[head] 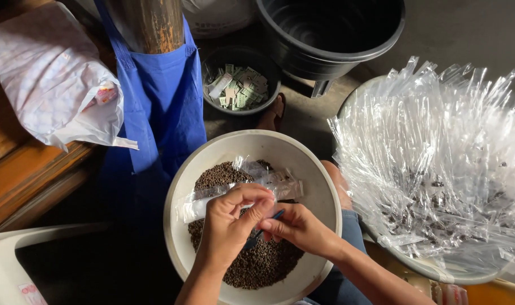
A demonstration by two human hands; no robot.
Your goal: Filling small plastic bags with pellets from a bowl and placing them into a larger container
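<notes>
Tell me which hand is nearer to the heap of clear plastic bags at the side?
Right. The right hand, pinching a small blue scoop, sits on the side of the white bowl next to the heap of clear bags; the left hand is farther off, holding a narrow clear bag.

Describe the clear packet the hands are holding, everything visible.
The clear plastic packet is a long, narrow, see-through sleeve, crinkled and glossy. It lies roughly level and slightly slanted over the white bowl of small dark seeds, one end reaching left past the seeds, the other towards the bowl's right side. The left hand pinches its middle from above. The right hand, beside it, holds a thin blue tool near the packet. Contents cannot be made out.
</notes>
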